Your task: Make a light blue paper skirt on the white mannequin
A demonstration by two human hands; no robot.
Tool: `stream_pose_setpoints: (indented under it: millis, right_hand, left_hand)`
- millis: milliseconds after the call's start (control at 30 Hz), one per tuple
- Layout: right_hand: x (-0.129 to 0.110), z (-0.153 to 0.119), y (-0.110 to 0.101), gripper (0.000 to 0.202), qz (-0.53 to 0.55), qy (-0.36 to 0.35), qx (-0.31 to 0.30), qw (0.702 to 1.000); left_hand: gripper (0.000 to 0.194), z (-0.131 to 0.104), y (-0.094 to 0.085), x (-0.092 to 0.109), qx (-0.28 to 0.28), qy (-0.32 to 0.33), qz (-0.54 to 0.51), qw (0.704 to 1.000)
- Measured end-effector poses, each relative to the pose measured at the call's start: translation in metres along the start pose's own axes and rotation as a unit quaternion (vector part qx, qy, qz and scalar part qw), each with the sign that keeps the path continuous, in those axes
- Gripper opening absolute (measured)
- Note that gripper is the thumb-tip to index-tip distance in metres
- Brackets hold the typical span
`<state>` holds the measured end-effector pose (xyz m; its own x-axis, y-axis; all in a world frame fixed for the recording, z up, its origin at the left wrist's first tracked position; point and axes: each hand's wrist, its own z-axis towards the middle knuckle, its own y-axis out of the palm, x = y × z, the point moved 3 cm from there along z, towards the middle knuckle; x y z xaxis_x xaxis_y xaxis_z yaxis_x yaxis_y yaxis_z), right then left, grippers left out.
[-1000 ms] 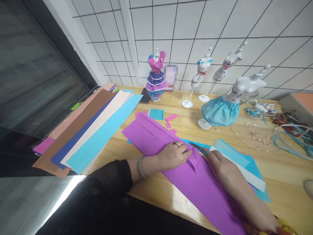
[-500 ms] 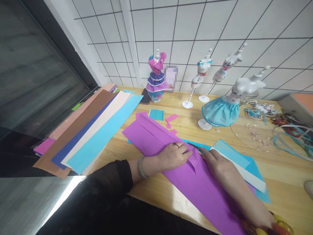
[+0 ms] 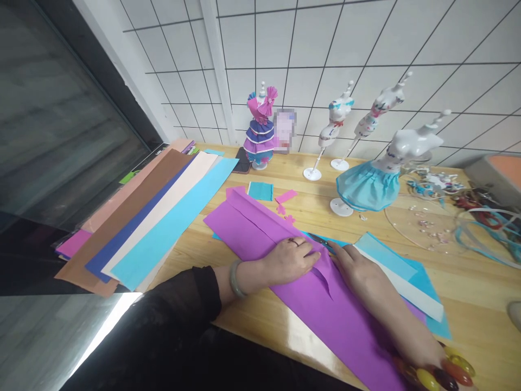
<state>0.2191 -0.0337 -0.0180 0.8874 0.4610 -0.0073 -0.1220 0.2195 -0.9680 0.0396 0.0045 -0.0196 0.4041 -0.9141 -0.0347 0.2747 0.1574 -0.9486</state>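
Observation:
A long purple sheet (image 3: 354, 309), thin and folded along its far edge, lies slantwise across the table. Whether it is cloth or paper I cannot tell. My left hand (image 3: 291, 260) presses on its middle, with fingers curled over the raised fold. Just to the right, my right hand (image 3: 362, 271) pinches the sheet's far edge, thumb and fingertips partly hidden. Creases run through the purple material between both hands. A slim dark tool (image 3: 318, 239), perhaps scissors, lies behind the fold beside my right fingertips. Light blue sheets (image 3: 419, 271) and a white strip (image 3: 415, 296) lie beyond my right hand.
Several coloured sheets (image 3: 171, 222) are stacked at left. Behind stand a dressed mini mannequin (image 3: 260, 136), a blue-skirted one (image 3: 368, 184) and others. Pink scraps (image 3: 287, 198) and a teal piece (image 3: 260, 191) lie mid-table. Trims and a clear round tray (image 3: 427, 228) sit at right.
My right hand has shifted slightly up and left, and more of its beaded bracelet shows. The crease between my hands has lengthened. The dark tool has slid a little left. My left hand stays put.

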Motion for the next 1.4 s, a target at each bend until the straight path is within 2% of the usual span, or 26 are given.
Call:
stream_pose_setpoints:
  millis: [433,667,833,1067,1400]
  right_hand:
    - [0.007,-0.012,0.005,0.039,0.033,0.010,-0.009,0.999]
    - [0.008,-0.011,0.008,0.040,0.032,0.039,-0.013,0.999]
    - [0.006,-0.006,0.007,0.043,0.017,0.033,-0.007,0.999]
    - [0.005,0.001,0.010,0.042,0.033,0.032,-0.018,0.999]
    - [0.004,0.004,0.010,0.042,0.023,0.019,-0.016,0.999]
  left_hand:
    - [0.028,0.002,-0.006,-0.002,-0.018,-0.017,-0.009,1.000]
    - [0.017,-0.003,-0.009,-0.009,-0.078,-0.119,0.012,0.990]
    - [0.015,-0.002,-0.009,-0.007,-0.088,-0.109,0.020,0.990]
    - [0.016,-0.002,-0.010,-0.006,-0.065,-0.105,0.028,0.992]
    - [0.013,-0.003,-0.001,-0.007,-0.063,-0.104,0.021,0.992]
